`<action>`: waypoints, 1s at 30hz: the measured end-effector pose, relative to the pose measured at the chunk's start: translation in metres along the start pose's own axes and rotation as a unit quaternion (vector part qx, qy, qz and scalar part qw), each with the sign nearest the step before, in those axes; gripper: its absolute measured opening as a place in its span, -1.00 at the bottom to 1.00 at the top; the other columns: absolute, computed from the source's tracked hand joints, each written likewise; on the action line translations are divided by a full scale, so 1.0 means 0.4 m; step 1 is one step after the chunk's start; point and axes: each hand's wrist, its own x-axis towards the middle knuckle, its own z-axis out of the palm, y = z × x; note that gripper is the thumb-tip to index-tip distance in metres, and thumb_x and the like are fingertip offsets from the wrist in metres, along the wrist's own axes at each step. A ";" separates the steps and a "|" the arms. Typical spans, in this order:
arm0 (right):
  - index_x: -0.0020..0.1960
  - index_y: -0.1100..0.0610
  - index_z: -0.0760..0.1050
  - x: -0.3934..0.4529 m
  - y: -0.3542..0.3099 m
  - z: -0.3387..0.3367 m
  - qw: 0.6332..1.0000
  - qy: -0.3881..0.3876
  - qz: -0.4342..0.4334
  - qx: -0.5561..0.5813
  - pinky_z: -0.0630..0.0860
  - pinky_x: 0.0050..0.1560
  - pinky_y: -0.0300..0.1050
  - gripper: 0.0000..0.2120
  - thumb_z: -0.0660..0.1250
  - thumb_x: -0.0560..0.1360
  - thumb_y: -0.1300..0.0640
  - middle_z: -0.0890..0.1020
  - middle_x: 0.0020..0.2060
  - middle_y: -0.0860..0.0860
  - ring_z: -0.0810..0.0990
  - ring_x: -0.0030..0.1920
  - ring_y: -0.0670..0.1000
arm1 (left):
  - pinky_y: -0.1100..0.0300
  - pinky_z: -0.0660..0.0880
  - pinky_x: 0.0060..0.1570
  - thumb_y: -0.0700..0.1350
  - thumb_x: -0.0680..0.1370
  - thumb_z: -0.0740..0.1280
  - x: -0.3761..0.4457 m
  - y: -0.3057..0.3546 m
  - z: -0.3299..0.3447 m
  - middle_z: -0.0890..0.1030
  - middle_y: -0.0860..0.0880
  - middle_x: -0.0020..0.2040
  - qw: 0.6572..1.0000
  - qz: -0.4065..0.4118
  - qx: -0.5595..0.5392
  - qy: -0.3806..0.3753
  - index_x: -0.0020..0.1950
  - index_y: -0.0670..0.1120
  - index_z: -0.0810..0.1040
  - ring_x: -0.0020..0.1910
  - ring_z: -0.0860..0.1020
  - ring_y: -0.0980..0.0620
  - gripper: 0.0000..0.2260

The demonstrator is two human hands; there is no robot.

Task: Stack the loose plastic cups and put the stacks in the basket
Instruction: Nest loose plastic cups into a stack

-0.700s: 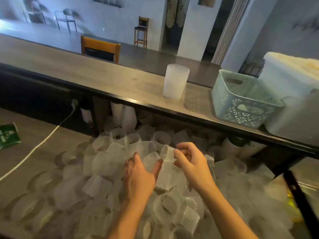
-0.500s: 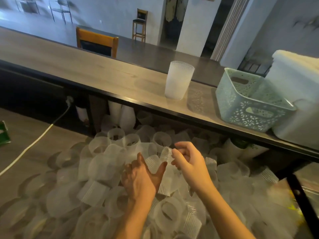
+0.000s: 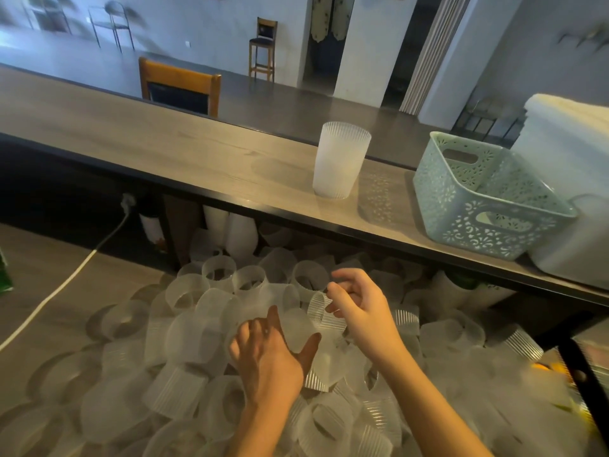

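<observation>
A big heap of loose translucent ribbed plastic cups [image 3: 204, 328] covers the low surface in front of me. My left hand [image 3: 268, 361] is curled round a tilted cup [image 3: 298, 328] in the middle of the heap. My right hand [image 3: 357, 305] pinches the ribbed rim of a second cup [image 3: 321, 310] just above and right of it. On the wooden counter [image 3: 164, 150] beyond stands an upright stack of cups [image 3: 339, 159]. To its right sits the pale green perforated basket [image 3: 461, 212], which looks empty.
A large white container [image 3: 573, 192] stands against the basket's right side. A white cable [image 3: 66, 282] runs across the low surface at the left. Taller cup stacks [image 3: 240, 235] stand under the counter. A dark frame edge [image 3: 583, 380] borders the heap at the right.
My left hand has slid a little lower and left along its cup. My right hand keeps its pinch on the ribbed cup. The view has shifted slightly.
</observation>
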 end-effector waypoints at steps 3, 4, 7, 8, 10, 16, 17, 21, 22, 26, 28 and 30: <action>0.16 0.01 0.52 0.014 -0.007 -0.008 1.000 0.006 0.000 0.011 0.59 -0.12 -0.19 -0.85 0.33 0.58 0.11 0.66 -0.13 -0.01 0.67 -0.16 -0.05 | -0.09 0.37 0.24 0.55 0.34 0.07 0.001 -0.007 -0.007 0.55 -0.07 0.26 0.997 0.009 -0.076 0.022 0.40 -0.03 0.45 0.29 0.43 -0.12 -0.14; 0.16 0.02 0.52 0.019 -0.010 -0.010 1.000 0.009 -0.002 0.012 0.59 -0.12 -0.19 -0.84 0.33 0.58 0.11 0.66 -0.13 -0.01 0.67 -0.16 -0.05 | -0.07 0.38 0.27 0.55 0.33 0.11 0.003 -0.008 -0.018 0.51 -0.05 0.29 0.993 0.005 -0.118 0.016 0.41 -0.02 0.42 0.31 0.41 -0.09 -0.13; 0.13 0.02 0.53 0.031 -0.027 -0.015 0.999 0.019 -0.015 0.022 0.59 -0.13 -0.20 -0.86 0.34 0.58 0.14 0.67 -0.14 0.03 0.67 -0.19 -0.04 | 0.08 0.46 0.17 0.42 0.32 0.32 0.015 -0.015 -0.049 0.38 0.03 0.28 0.969 -0.004 -0.247 0.008 0.44 0.02 0.36 0.26 0.42 0.00 -0.20; 0.13 0.02 0.53 0.037 -0.032 -0.018 0.999 0.024 -0.020 0.026 0.59 -0.14 -0.19 -0.86 0.35 0.58 0.15 0.66 -0.15 0.04 0.67 -0.19 -0.02 | 0.11 0.48 0.12 0.37 0.33 0.37 0.020 -0.019 -0.059 0.36 0.06 0.26 0.962 -0.002 -0.272 0.017 0.44 0.03 0.36 0.21 0.43 0.03 -0.23; 0.12 0.00 0.53 0.050 -0.053 -0.024 0.998 0.042 -0.035 0.018 0.61 -0.14 -0.16 -0.86 0.36 0.58 0.13 0.66 -0.16 0.02 0.67 -0.17 0.00 | 0.10 0.51 0.08 0.38 0.31 0.35 0.032 -0.027 -0.081 0.36 0.09 0.20 0.947 -0.006 -0.319 0.034 0.41 0.03 0.39 0.14 0.45 0.07 -0.24; -0.10 0.02 0.53 0.099 -0.164 -0.026 0.968 0.170 -0.173 -0.067 0.53 -0.24 -0.25 -0.93 0.38 0.56 0.07 0.59 -0.32 -0.09 0.60 -0.26 -0.05 | 0.16 0.52 -0.08 0.40 0.29 0.28 0.088 -0.059 -0.135 0.44 0.04 0.12 0.913 -0.021 -0.404 0.050 0.28 0.08 0.47 0.05 0.52 0.05 -0.35; -0.08 0.02 0.52 0.114 -0.187 -0.023 0.960 0.191 -0.189 -0.078 0.51 -0.24 -0.30 -0.91 0.40 0.55 0.05 0.57 -0.30 -0.11 0.58 -0.24 -0.07 | 0.21 0.51 -0.10 0.37 0.31 0.29 0.100 -0.064 -0.145 0.44 0.05 0.12 0.907 -0.019 -0.417 0.052 0.28 0.09 0.47 0.04 0.53 0.07 -0.38; 0.47 0.04 0.24 0.211 -0.236 -0.014 0.964 0.218 -0.118 -0.099 0.47 0.16 -0.25 -0.19 0.53 0.38 -0.17 0.47 0.24 -0.05 0.48 0.18 -0.12 | 0.31 0.42 -0.16 0.31 0.33 0.34 0.142 -0.077 -0.181 0.46 0.13 0.13 0.879 -0.015 -0.474 0.044 0.24 0.14 0.46 0.03 0.52 0.17 -0.47; 0.56 0.06 0.09 0.239 -0.241 -0.012 0.968 0.207 -0.093 -0.102 0.41 0.30 -0.14 -0.01 0.55 0.34 -0.18 0.37 0.39 0.00 0.40 0.34 -0.04 | 0.30 0.43 -0.14 0.29 0.33 0.37 0.151 -0.076 -0.192 0.49 0.14 0.15 0.866 -0.017 -0.499 0.040 0.25 0.15 0.45 0.04 0.54 0.17 -0.47; 0.62 0.05 -0.14 0.338 -0.255 0.003 0.979 0.172 -0.059 -0.090 0.21 0.49 0.08 0.18 0.59 0.31 -0.14 0.14 0.56 0.03 0.17 0.53 0.08 | 0.09 0.53 0.12 0.28 0.28 0.52 0.183 -0.082 -0.210 0.60 0.07 0.14 0.778 -0.066 -0.624 0.019 0.34 0.18 0.42 0.09 0.60 0.09 -0.32; 0.61 0.05 -0.10 0.370 -0.253 0.016 0.981 0.171 -0.064 -0.060 0.23 0.50 0.12 0.15 0.60 0.31 -0.11 0.19 0.54 0.04 0.21 0.51 0.08 | -0.06 0.51 0.22 0.36 0.17 0.53 0.196 -0.093 -0.209 0.62 0.05 0.14 0.754 -0.082 -0.652 0.007 0.30 0.23 0.46 0.12 0.61 0.03 -0.27; 0.58 0.04 -0.02 0.392 -0.246 0.030 0.981 0.175 -0.077 -0.033 0.33 0.46 0.18 0.08 0.61 0.31 -0.07 0.29 0.47 0.03 0.31 0.44 0.08 | -0.08 0.51 0.23 0.39 0.15 0.49 0.202 -0.102 -0.208 0.64 0.05 0.13 0.747 -0.074 -0.660 -0.006 0.25 0.23 0.50 0.13 0.62 0.04 -0.29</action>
